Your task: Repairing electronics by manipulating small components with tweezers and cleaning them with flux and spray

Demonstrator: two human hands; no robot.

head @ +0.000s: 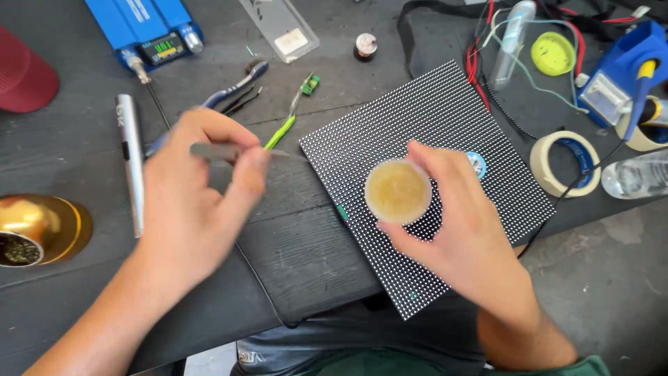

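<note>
My right hand (456, 219) holds a small round tub (397, 191) of yellowish paste, open side up, above a black dotted square panel (431, 118) lying on the dark wooden table. My left hand (198, 191) pinches grey metal tweezers (278, 154) whose tip points right toward the panel's left corner. The left hand is blurred. A silver pen-shaped tool (130, 160) lies just left of the left hand.
Behind the left hand lie blue-handled pliers (240, 82), green-handled tweezers (282, 130) and a blue box with a display (145, 29). A brass cup (35, 230) stands far left. Tape rolls (563, 161), a bottle (637, 175) and a blue soldering stand (623, 76) sit right.
</note>
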